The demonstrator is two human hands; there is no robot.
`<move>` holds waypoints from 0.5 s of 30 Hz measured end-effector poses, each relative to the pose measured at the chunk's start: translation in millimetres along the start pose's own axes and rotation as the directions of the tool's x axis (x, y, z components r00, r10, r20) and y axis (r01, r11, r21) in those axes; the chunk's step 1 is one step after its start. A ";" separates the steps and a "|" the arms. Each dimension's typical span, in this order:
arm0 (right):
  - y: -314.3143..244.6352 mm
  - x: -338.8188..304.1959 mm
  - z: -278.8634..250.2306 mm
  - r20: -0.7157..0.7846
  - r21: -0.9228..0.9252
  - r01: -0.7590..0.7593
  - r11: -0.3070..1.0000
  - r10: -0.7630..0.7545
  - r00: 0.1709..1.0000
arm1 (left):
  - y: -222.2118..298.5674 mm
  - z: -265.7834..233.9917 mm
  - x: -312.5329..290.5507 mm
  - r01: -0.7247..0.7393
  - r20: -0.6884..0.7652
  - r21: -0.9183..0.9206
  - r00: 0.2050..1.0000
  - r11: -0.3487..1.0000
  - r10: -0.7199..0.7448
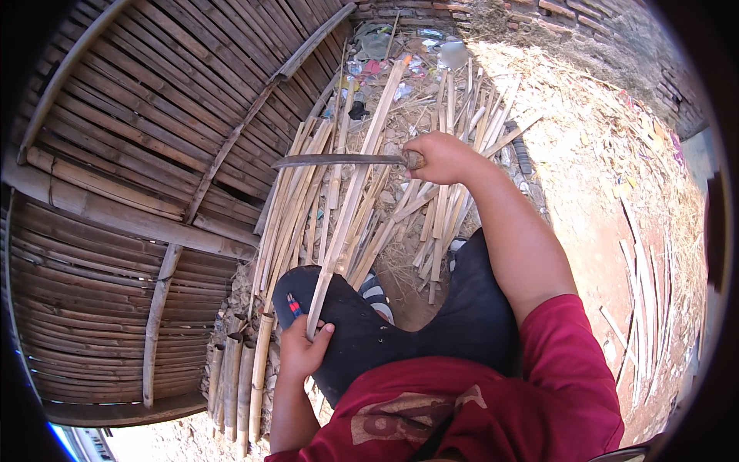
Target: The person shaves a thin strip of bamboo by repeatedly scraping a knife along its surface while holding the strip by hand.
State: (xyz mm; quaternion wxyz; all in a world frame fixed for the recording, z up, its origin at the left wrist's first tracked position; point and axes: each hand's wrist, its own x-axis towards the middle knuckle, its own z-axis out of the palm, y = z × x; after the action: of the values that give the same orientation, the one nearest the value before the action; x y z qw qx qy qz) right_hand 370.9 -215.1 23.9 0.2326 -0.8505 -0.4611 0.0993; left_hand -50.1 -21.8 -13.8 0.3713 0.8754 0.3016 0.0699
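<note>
The right hand [437, 158], at centre, grips a long blade [331, 160] crossing a bamboo strip [350, 212]; the left hand [302, 346], lower left of centre, holds the strip's near end. A glancing stroke could skid toward that hand or the left knee [296, 279].

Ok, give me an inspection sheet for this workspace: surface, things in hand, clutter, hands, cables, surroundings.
Surface: earth ground, part sunlit, part shaded, with scattered straw.
Things in hand: long bamboo strip; long blade crossing over it, contact unclear.
Clutter: loose strips, colourful litter farther off.
Hands: left hand holds the long strip's near end; right hand grips the blade's handle.
Cables: nothing seen.
Surroundings: slatted bamboo wall at left, brick wall beyond.
</note>
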 end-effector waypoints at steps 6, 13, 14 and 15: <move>-6.0 2.7 -2.7 0.105 -0.011 0.070 0.998 -0.068 0.992 | 5.1 -0.3 -3.8 0.032 0.005 -0.002 0.999 0.999 -0.032; 20.4 0.1 -2.7 -0.142 0.058 -0.087 0.995 0.094 0.985 | 4.9 -1.2 -1.7 0.014 0.003 0.027 1.000 1.000 -0.014; 13.8 -1.7 -3.8 -0.095 0.066 -0.070 0.995 0.076 0.993 | 2.7 -0.9 -0.9 0.004 0.002 0.015 1.000 1.000 -0.004; 12.7 0.3 1.4 -0.080 0.015 -0.015 1.000 0.016 0.997 | 0.8 -0.6 -0.3 -0.005 0.000 0.004 1.000 1.000 0.005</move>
State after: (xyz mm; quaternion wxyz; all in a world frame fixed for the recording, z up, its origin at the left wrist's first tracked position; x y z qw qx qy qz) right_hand 379.9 -220.3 16.5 0.2565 -0.8556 -0.4441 0.0701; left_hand -50.2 -22.0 -12.8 0.3697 0.8767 0.2997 0.0700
